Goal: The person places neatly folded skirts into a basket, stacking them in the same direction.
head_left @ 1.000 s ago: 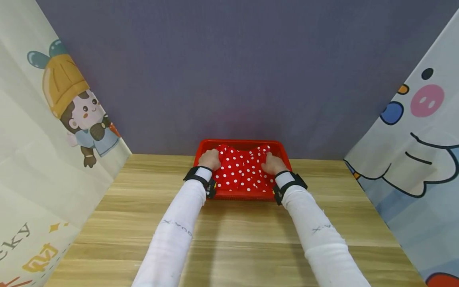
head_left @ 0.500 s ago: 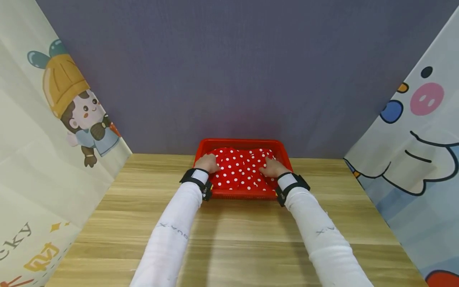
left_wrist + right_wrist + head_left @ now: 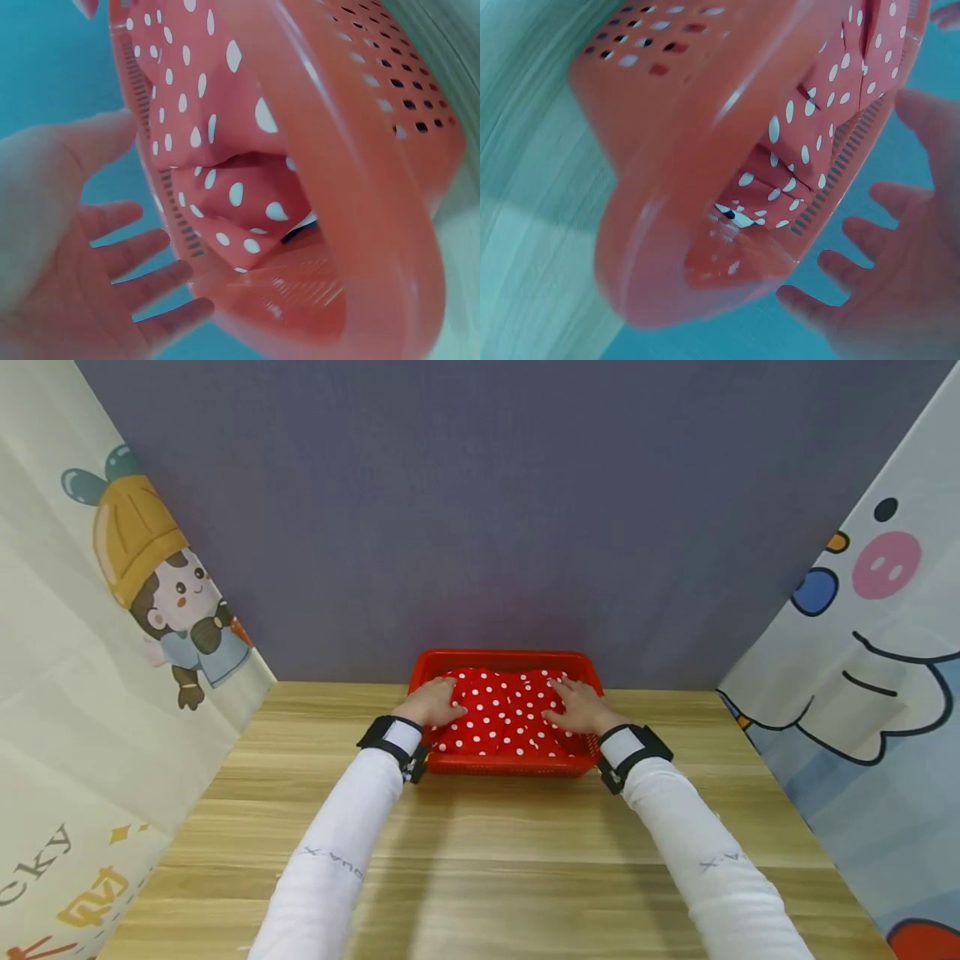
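A red cloth with white polka dots (image 3: 507, 712) lies bunched inside a red plastic basket (image 3: 504, 766) at the table's far edge. Over the basket's left end is my left hand (image 3: 435, 702), its fingers spread and holding nothing. My right hand (image 3: 582, 707) is over the opposite end, likewise spread. In the left wrist view, the left fingers (image 3: 154, 277) stand apart above the basket's rim, with the cloth beyond them. The right wrist view shows the right fingers (image 3: 844, 266) outstretched beside the rim, clear of the cloth.
Under the basket is a wood-grain table (image 3: 495, 868). Behind it rises a dark grey-blue partition (image 3: 495, 510). Printed curtains flank the table, with a cartoon child (image 3: 183, 597) on the left one and a pink snout (image 3: 887, 565) on the right one.
Both hands have let go of the cloth, spread their fingers and drawn outward toward the basket's ends. The cloth has settled lower in the basket.
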Available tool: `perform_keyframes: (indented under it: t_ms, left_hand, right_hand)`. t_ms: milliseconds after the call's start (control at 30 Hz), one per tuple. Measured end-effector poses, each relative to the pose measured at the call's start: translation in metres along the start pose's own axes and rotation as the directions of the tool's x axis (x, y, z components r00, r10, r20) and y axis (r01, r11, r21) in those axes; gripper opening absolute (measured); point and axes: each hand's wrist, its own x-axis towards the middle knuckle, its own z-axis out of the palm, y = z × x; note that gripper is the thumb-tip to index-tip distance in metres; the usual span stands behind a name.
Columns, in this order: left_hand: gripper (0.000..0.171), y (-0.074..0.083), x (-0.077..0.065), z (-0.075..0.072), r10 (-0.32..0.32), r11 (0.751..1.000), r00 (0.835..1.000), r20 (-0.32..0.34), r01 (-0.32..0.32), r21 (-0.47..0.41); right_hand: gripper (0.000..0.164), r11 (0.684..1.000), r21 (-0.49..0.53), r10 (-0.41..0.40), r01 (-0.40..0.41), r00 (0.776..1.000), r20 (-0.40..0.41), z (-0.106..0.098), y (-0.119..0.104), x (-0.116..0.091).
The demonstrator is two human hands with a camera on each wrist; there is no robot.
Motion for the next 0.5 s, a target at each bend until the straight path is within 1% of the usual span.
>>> perform_keyframes:
  t_ms: [167,333,400,500]
  left_hand:
    - [0.072,0.0,-0.015,-0.003,0.074,0.994,0.997,-0.029,-0.071,0.081]
    - [0.076,-0.002,-0.027,-0.002,0.16,0.977,0.984,-0.073,-0.147,0.152]
    - [0.078,-0.003,-0.031,0.0,0.187,0.97,0.978,-0.09,-0.17,0.173]
    - [0.08,-0.005,-0.037,0.004,0.206,0.964,0.973,-0.102,-0.184,0.191]
  right_hand:
    - [0.074,0.999,0.019,-0.042,0.043,0.999,-0.019,0.0,0.002,-0.006]
    - [0.075,0.997,0.02,-0.067,0.068,0.997,-0.035,0.002,0.006,-0.013]
    - [0.076,0.997,0.022,-0.072,0.073,0.997,-0.035,0.003,0.007,-0.016]
    - [0.079,0.997,0.027,-0.078,0.079,0.996,-0.033,0.004,0.009,-0.022]
